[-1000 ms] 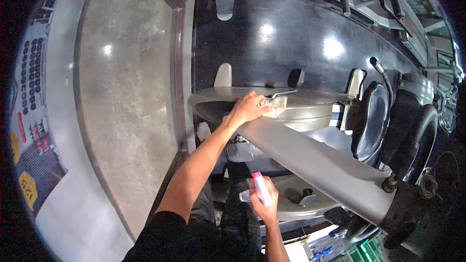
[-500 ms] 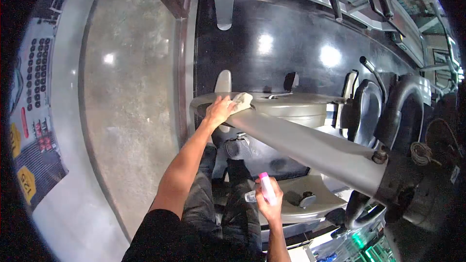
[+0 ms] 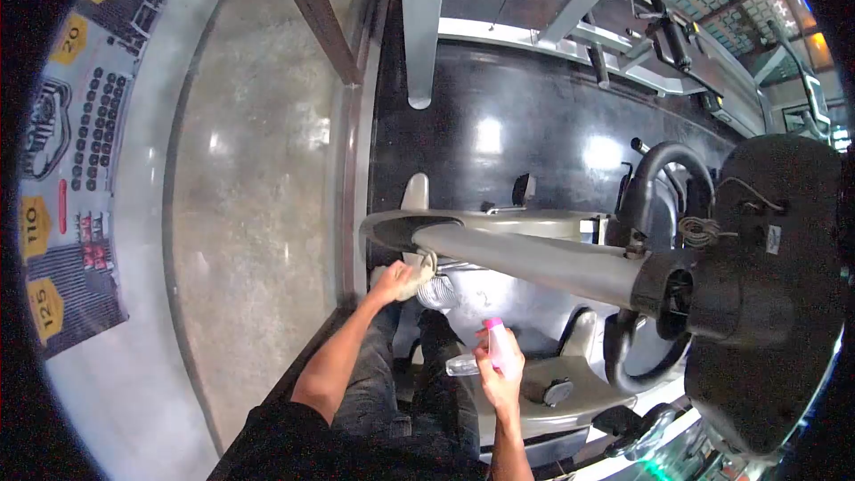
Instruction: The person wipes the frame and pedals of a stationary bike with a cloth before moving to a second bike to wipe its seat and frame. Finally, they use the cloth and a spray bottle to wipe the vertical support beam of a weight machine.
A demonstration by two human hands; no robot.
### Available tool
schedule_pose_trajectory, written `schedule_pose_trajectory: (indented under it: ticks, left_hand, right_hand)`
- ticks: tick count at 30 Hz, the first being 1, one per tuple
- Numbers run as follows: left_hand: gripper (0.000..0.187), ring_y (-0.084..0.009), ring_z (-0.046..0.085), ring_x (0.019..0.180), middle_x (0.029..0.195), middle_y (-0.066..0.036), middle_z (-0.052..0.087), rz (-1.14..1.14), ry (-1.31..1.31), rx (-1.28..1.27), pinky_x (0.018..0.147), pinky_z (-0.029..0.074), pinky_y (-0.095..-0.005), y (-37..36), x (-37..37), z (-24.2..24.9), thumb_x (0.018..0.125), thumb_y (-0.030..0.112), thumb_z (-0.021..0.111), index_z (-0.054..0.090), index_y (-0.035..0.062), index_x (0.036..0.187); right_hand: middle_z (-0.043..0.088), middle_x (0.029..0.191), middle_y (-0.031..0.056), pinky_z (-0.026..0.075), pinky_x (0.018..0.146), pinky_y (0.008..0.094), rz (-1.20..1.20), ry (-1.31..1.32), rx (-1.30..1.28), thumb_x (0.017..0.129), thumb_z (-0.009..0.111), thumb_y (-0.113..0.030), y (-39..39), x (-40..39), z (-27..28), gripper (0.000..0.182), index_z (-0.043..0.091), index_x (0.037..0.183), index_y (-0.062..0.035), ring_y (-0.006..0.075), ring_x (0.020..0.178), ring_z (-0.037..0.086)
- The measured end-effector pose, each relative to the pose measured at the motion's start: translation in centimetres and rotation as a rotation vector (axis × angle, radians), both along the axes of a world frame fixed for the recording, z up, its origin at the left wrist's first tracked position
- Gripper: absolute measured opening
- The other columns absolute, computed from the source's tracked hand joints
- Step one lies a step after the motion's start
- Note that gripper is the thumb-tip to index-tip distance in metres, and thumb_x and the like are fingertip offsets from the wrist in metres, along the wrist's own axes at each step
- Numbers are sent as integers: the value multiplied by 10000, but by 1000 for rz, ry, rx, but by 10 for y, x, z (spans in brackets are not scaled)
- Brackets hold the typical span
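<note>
My left hand [image 3: 390, 283] is closed around a pale cloth [image 3: 417, 274]. The cloth hangs just below the rounded end of the exercise machine's grey frame [image 3: 387, 228], close above a ribbed round foot [image 3: 438, 292]. Lower and to the right, my right hand [image 3: 501, 379] grips a small pink-and-white bottle [image 3: 504, 347], its bright pink end pointing up. A clear plastic part [image 3: 461, 365] sticks out to the left of that hand. From the frame's rounded end, a thick grey tube [image 3: 534, 254] runs right to the black console housing [image 3: 766, 285].
Curved black handlebars [image 3: 663, 165] flank the console, with a coiled cord [image 3: 697, 232] beside it. A brown metal rail [image 3: 354, 169] separates the black floor [image 3: 499, 116] from bare concrete [image 3: 254, 178]. A printed poster [image 3: 89, 142] covers the left wall. Other gym equipment [image 3: 668, 44] stands beyond.
My left hand and the cloth have come down off the top of the frame's end to below it. The view has shifted, bringing the console into fuller sight. My right hand still grips the bottle.
</note>
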State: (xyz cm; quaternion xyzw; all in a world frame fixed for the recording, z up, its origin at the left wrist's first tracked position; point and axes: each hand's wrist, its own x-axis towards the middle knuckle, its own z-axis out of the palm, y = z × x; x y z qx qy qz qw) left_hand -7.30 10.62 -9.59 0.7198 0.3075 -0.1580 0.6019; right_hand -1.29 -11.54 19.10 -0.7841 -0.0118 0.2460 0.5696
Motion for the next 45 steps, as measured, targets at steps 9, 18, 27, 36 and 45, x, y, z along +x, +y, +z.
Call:
schedule_pose_trajectory:
  ticks: [9, 18, 27, 36, 45]
  left_hand:
    - [263, -88, 480, 845, 871, 11, 531, 255, -144, -78, 803, 411, -261, -38, -21, 131, 1014, 263, 421, 556, 37, 1000]
    - [476, -191, 430, 1196, 1318, -77, 427, 224, -388, -13, 1020, 336, -327, -54, 0, 304, 1032, 407, 225, 348, 83, 1358]
    - [436, -212, 440, 1177, 1282, -132, 425, 122, -676, -433, 1011, 347, -337, -88, -2, 421, 972, 181, 353, 290, 6, 1367]
    - [311, -386, 409, 1240, 1305, -230, 422, -440, -1001, 158, 1045, 342, -448, -163, 7, 538, 888, 100, 531, 625, 83, 1185]
    - [875, -450, 270, 1309, 1376, -253, 233, -807, -1102, 92, 1078, 326, -497, -248, 33, 579, 593, 275, 829, 449, 149, 1370]
  right_hand:
    - [524, 1041, 103, 439, 817, 328, 38, -102, 38, 848, 636, -135, -17, -5, 45, 356, 506, 1151, 0, 195, 912, 521]
    - [521, 1085, 123, 421, 907, 381, 191, -100, 199, 878, 639, -208, -27, -21, 132, 441, 422, 1216, -27, 211, 997, 535]
    - [474, 1084, 140, 368, 957, 401, 233, -219, 238, 811, 694, -90, -74, -27, 219, 527, 371, 1221, -19, 279, 1054, 470]
    - [566, 1058, 137, 477, 839, 375, 174, -848, 96, 589, 893, -213, -149, -28, 299, 722, 532, 1185, -24, 287, 978, 556]
    - [516, 859, 69, 435, 615, 331, -80, -1065, -66, 442, 933, -350, -219, -14, 318, 666, 596, 951, -83, 220, 736, 539]
